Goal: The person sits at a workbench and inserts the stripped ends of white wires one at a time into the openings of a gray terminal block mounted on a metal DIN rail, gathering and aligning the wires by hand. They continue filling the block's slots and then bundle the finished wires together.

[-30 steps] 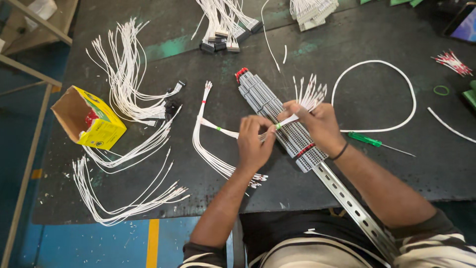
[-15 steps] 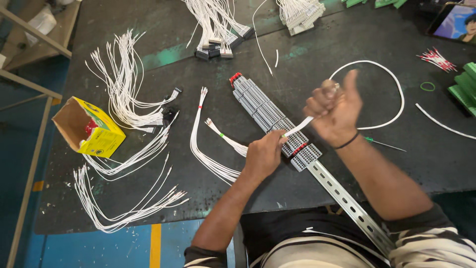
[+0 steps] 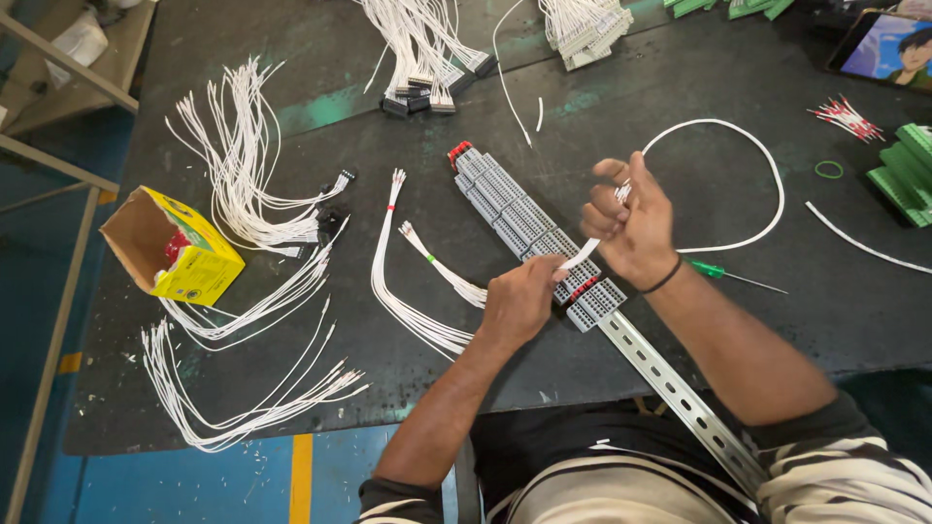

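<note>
Right hand is clenching white strip tautly; left hand is closing on terminal blocks. Strip should be staying level along rail.

Dark worktable — blue floor, yellow stripe.

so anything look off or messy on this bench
The yellow cardboard box lies tipped on its side, open mouth facing left. A loose green rubber band and cut white wire ends lie stray on the dark table. Nothing looks damaged.
</note>
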{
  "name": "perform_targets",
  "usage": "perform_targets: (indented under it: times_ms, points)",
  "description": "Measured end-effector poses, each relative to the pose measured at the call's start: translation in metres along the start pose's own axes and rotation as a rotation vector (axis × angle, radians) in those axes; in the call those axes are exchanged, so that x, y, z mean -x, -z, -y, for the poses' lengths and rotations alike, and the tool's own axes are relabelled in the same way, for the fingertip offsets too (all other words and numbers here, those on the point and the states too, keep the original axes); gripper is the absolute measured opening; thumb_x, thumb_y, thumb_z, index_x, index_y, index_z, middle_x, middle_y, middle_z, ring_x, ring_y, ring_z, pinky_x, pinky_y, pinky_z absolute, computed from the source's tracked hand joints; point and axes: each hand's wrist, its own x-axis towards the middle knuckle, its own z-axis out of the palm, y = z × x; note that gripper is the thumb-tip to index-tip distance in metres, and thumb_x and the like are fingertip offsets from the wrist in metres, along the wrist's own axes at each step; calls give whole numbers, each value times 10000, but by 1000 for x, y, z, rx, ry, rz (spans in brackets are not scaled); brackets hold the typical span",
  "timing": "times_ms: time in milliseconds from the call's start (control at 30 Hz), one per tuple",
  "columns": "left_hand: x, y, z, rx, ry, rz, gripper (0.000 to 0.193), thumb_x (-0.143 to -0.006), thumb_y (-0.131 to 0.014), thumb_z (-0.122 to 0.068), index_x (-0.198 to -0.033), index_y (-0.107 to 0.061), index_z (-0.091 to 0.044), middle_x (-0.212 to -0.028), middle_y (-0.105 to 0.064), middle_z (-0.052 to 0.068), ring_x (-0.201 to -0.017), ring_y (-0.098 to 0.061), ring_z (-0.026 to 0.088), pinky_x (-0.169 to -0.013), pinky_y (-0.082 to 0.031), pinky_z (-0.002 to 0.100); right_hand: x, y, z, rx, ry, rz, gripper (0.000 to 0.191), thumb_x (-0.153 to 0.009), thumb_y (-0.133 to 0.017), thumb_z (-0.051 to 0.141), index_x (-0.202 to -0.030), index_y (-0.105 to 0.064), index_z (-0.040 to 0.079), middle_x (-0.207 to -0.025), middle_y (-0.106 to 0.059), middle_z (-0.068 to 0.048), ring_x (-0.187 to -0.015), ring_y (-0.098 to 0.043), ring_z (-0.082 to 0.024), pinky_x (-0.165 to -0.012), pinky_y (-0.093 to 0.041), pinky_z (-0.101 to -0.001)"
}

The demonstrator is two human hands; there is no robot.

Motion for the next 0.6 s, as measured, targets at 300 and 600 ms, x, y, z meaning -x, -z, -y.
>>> perform_targets:
  times_ms: [300,600]
  points:
    - [-2,10,4,-65,-144,-67,287,-972,-693,-281,-1153,-652,-62,-930,-703,81,-816,-692,291,-700,-536,423,0,7,44,-65,8,34,549,-1159,-444,559,-1073,-706,84,-559,-255,71,-552,-244,-82,-534,-229,-254]
    - [-4,25,9,-10,-251,76,236,-956,-700,-268,-1108,-670,-90,-927,-690,69,-838,-675,277,-738,-518,419,26,20,92,-3,17,5,536,-1188,-483,561,-1050,-677,80,-558,-292,73,-526,-277,-56,-574,-232,-244]
